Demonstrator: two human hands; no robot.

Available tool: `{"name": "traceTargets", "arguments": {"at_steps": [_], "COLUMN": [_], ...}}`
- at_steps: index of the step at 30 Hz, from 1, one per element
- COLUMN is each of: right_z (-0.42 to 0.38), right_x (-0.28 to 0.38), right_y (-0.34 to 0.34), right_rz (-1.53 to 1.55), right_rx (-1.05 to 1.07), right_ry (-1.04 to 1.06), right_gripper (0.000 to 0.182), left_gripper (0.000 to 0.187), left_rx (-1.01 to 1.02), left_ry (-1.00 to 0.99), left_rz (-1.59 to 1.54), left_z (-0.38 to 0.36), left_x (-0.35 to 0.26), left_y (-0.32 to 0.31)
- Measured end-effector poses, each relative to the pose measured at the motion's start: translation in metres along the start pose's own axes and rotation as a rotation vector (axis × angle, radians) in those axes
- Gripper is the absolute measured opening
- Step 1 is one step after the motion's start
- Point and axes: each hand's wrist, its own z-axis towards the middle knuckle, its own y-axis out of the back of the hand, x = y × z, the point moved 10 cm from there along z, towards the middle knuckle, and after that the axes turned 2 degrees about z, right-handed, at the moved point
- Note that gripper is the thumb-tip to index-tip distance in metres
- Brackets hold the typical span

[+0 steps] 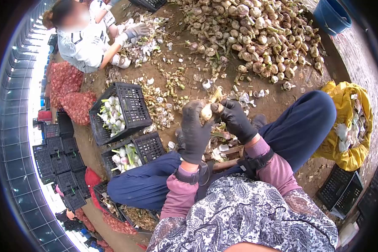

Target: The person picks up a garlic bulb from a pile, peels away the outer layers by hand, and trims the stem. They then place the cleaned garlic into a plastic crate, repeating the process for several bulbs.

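Note:
Both of my hands wear dark gloves and meet in front of my knees. My left hand (194,132) is closed round a pale garlic bulb (206,112), whose dry stalk and roots stick up above the fingers. My right hand (237,121) pinches at the same bulb from the right side; its fingertips partly hide what they grip. Below the hands, white garlic skins (219,153) lie on the ground between my legs. To the left, a black crate (136,107) holds cleaned white garlic, and a second black crate (151,147) beside my knee holds more.
A large heap of untrimmed garlic (256,35) lies ahead. At the upper left a gloved person (84,44) sits by a pile of skins. Red mesh sacks (65,82) stand at left, a yellow sack (348,157) at right, and a blue bucket (329,19) at the top right.

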Motion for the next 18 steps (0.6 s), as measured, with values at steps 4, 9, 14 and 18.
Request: {"name": "traceTargets", "arguments": {"at_steps": [4,9,14,18], "right_z": [-0.001,-0.005,-0.027,-0.022], "right_x": [0.000,0.030,0.067,0.060], "right_y": [-0.001,0.007,-0.032,-0.027], "right_rz": [0.094,-0.317,-0.773,-0.699], "right_rx": [-0.031,-0.105,-0.136,-0.106], "right_ry": [-0.002,0.326,0.653,0.618], "right_gripper": [0.020,0.004,0.009,0.011], "left_gripper": [0.060,0.038,0.040,0.040], "left_rx": [-0.005,0.129,0.110,0.052], "left_ry": [-0.028,0.661,0.844,0.655], "left_rz": [0.046,-0.977,-1.364,-0.894], "left_z": [0.006,-0.036,-0.048,-0.038], "left_x": [-0.009,0.080,0.070,0.082], "left_y": [0.007,-0.045,-0.062,-0.051]}}
